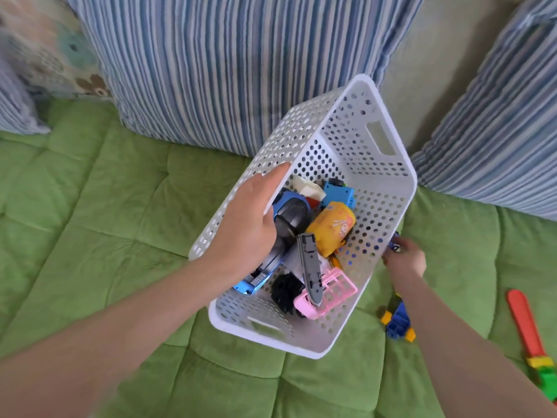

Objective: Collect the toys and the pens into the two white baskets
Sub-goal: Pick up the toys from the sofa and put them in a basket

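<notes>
My left hand (250, 224) grips the left rim of a white perforated basket (382, 203), held tilted above the green bed cover. Inside lie several toys: a blue and black car (289, 215), an orange toy (331, 230), a grey ship (310, 267), a pink grid piece (334, 291), a blue block (337, 194). My right hand (407, 257) is low beside the basket's right wall and pinches a small dark blue toy (394, 244), partly hidden behind the basket. A blue and yellow brick toy (398, 321) lies on the cover next to my right forearm.
A red toy sword (524, 324) with a yellow and green hilt lies at the right edge. Striped blue pillows (226, 64) stand behind the basket and at the right. The green quilted cover (105, 206) spreads to the left and front.
</notes>
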`<state>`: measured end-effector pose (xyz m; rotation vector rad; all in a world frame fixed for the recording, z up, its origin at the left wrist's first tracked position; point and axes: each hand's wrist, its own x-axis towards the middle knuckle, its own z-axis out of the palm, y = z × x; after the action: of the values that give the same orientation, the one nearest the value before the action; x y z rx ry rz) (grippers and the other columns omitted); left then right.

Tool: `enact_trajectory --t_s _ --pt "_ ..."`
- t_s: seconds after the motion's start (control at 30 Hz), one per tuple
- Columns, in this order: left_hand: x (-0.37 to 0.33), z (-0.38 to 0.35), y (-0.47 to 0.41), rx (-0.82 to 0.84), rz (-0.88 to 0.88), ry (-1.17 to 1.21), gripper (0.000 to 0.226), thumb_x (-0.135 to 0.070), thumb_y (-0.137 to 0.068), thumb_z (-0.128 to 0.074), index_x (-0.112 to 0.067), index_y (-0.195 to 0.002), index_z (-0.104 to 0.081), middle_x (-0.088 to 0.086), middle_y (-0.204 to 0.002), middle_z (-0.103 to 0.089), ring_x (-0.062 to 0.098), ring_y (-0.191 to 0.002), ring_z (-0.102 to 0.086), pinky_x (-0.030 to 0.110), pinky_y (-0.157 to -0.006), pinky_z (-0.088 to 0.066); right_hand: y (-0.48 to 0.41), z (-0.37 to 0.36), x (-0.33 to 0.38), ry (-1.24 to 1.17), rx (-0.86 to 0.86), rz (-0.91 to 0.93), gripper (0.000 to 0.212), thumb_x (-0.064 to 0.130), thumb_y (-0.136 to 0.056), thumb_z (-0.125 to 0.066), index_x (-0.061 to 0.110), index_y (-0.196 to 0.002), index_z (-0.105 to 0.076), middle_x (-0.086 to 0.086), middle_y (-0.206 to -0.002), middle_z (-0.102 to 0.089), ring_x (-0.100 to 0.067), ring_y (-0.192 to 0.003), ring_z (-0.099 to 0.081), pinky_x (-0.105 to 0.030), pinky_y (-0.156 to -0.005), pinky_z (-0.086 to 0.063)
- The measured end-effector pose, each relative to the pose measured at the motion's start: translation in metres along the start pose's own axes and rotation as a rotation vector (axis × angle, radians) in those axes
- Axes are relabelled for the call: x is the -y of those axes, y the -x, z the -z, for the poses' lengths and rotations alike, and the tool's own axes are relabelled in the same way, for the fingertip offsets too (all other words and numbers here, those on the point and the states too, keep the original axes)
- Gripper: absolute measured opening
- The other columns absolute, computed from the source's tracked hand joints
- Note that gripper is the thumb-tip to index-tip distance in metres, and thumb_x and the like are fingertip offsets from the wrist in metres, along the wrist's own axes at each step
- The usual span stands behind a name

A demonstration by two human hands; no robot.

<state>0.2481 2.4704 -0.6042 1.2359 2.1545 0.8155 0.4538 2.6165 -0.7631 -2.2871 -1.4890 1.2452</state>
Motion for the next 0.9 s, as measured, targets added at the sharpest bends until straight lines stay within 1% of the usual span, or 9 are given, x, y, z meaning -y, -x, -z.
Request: enact_trajectory --t_s 0.07,0.17,0.23,0.27,0.33,0.5,0.63,0.7,0.9 --pt "-0.005 0.001 0.002 -0.003 0.001 0.028 0.06 0.007 -0.092 -0.039 -0.022 -0.143 -0.032 0.002 -0.14 -0.042 0.006 -0.128 -0.034 -0.012 -0.091 -0.014 0.005 0.011 -0.004 0.009 -0.049 0.012 0.034 0.003 -0.084 -0.055 0.008 -0.117 -0.06 -0.02 -0.108 -0.066 -0.029 -0.088 -0.059 -0.037 -0.083 -0.05" --pt "-0.017 -0.001 0.009 -0.035 -0.038 0.035 0.06 0.011 -0.09 -0.039 -0.019 -0.141 -0.035 0.005 -0.14 -0.043 -0.001 -0.122 -0.033 -0.012 -0.092 -0.012 0.021 0.035 -0.013 -0.021 -0.133 0.017 0.039 0.006 -0.085 -0.055 0.002 -0.123 -0.049 -0.019 -0.109 -0.064 -0.03 -0.091 -0.057 -0.028 -0.074 -0.039" --pt "-0.024 -0.006 0.013 -0.054 -0.075 0.016 0.059 0.011 -0.088 -0.038 -0.017 -0.141 -0.036 0.009 -0.138 -0.045 0.005 -0.123 -0.035 -0.011 -0.092 -0.011 0.033 0.049 -0.027 -0.038 -0.145 -0.004 0.046 0.007 -0.085 -0.057 0.002 -0.129 -0.043 -0.017 -0.108 -0.065 -0.024 -0.085 -0.053 -0.027 -0.073 -0.038" --pt "-0.026 -0.008 0.014 -0.048 -0.065 0.01 0.059 0.01 -0.089 -0.038 -0.018 -0.141 -0.035 0.009 -0.139 -0.043 0.008 -0.127 -0.034 -0.01 -0.094 -0.011 0.037 0.051 -0.035 -0.016 -0.136 -0.028 0.048 0.007 -0.085 -0.058 0.002 -0.13 -0.042 -0.016 -0.11 -0.065 -0.025 -0.088 -0.055 -0.029 -0.076 -0.039" --pt "-0.029 -0.011 0.012 -0.018 -0.026 0.007 0.059 0.008 -0.091 -0.039 -0.02 -0.143 -0.032 0.007 -0.143 -0.039 0.014 -0.134 -0.032 -0.006 -0.096 -0.011 0.039 0.052 -0.055 0.074 -0.101 -0.088 0.042 0.009 -0.085 -0.058 0.001 -0.125 -0.049 -0.017 -0.114 -0.065 -0.032 -0.101 -0.058 -0.032 -0.083 -0.043" --pt "-0.026 -0.014 0.011 -0.015 -0.04 -0.024 0.059 0.008 -0.091 -0.039 -0.018 -0.143 -0.031 0.008 -0.139 -0.043 0.017 -0.128 -0.035 -0.014 -0.085 -0.01 0.034 0.037 -0.083 0.094 -0.054 -0.171 0.029 0.021 -0.084 -0.058 0.004 -0.108 -0.062 -0.02 -0.108 -0.064 -0.036 -0.11 -0.052 -0.035 -0.086 -0.043" --pt "-0.024 -0.014 0.013 -0.025 -0.044 -0.026 0.06 0.009 -0.09 -0.038 -0.018 -0.143 -0.032 0.005 -0.141 -0.042 0.015 -0.131 -0.035 -0.013 -0.089 -0.01 0.037 0.031 -0.086 -0.009 -0.018 -0.163 0.026 0.016 -0.086 -0.058 -0.001 -0.104 -0.06 -0.02 -0.104 -0.065 -0.033 -0.093 -0.058 -0.033 -0.077 -0.043" --pt "-0.023 -0.015 0.014 -0.022 -0.045 -0.025 0.06 0.009 -0.09 -0.038 -0.018 -0.143 -0.031 0.007 -0.139 -0.042 0.016 -0.13 -0.036 -0.013 -0.087 -0.011 0.04 0.033 -0.088 0.008 -0.029 -0.136 0.022 0.013 -0.086 -0.056 -0.004 -0.101 -0.061 -0.022 -0.101 -0.065 -0.031 -0.085 -0.055 -0.029 -0.071 -0.037" --pt "-0.02 -0.014 0.017 -0.007 -0.045 -0.04 0.059 0.008 -0.091 -0.039 -0.018 -0.144 -0.031 0.011 -0.137 -0.043 0.021 -0.127 -0.037 -0.014 -0.081 -0.012 0.054 0.049 -0.085 0.013 -0.102 -0.093 0.019 0.012 -0.087 -0.052 -0.001 -0.098 -0.061 -0.023 -0.099 -0.066 -0.03 -0.079 -0.051 -0.029 -0.07 -0.035"
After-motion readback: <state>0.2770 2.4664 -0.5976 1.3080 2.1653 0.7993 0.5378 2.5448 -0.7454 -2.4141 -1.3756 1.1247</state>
